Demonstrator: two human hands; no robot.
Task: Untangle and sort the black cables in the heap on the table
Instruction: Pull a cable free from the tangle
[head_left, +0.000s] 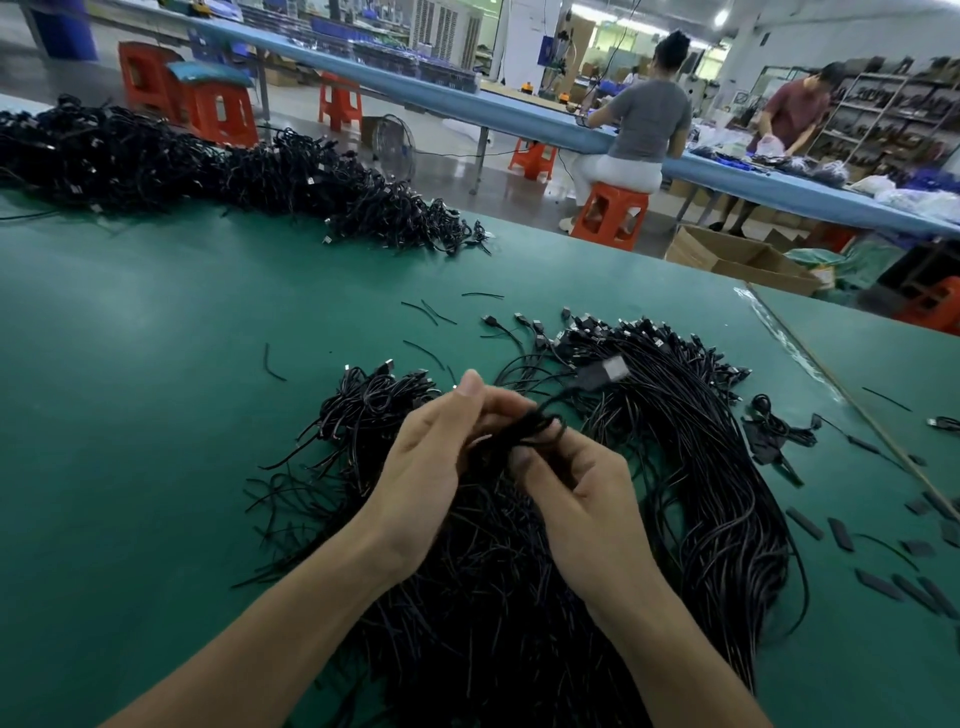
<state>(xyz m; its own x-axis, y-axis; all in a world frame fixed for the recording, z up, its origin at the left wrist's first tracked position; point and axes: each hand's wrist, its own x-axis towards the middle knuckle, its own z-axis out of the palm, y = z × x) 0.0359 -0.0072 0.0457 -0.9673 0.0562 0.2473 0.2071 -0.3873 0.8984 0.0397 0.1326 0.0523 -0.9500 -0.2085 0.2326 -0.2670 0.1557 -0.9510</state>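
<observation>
Both grips are up over the heap (483, 597), working one knotted cable (530, 428).
- left grip (431, 457): fingers curled in, pinching the knot from the left side, thumb pointing up. Nothing else in it.
- right grip (576, 488): fingers curled tight, pinching the same knot from below and right.
- knotted cable: small black tangle held between the two grips, lifted clear of the heap. One strand runs up and right from it to a USB plug (608, 370), which is blurred and also off the surface.
- heap: loose black cables at the near edge of the green surface (130, 389), about mid-width, directly under both forearms. Strands spill out leftwards.
- straightened bundle (727, 493): touching the heap on its right side. Cables lie roughly parallel and curve toward the near edge, with the plug ends bunched at the far end.
- second heap (182, 161): a much bigger tangle along the far edge, left half, well apart from the working one.
- short black offcuts (426, 310): scattered on bare surface just beyond the working heap.
- flat black strips (805, 524): loose near the right edge.

Beyond the surface: orange stool (613, 213) with a seated person (649, 119) at a long blue bench (519, 111), and an open cardboard box (737, 257) on the floor.
</observation>
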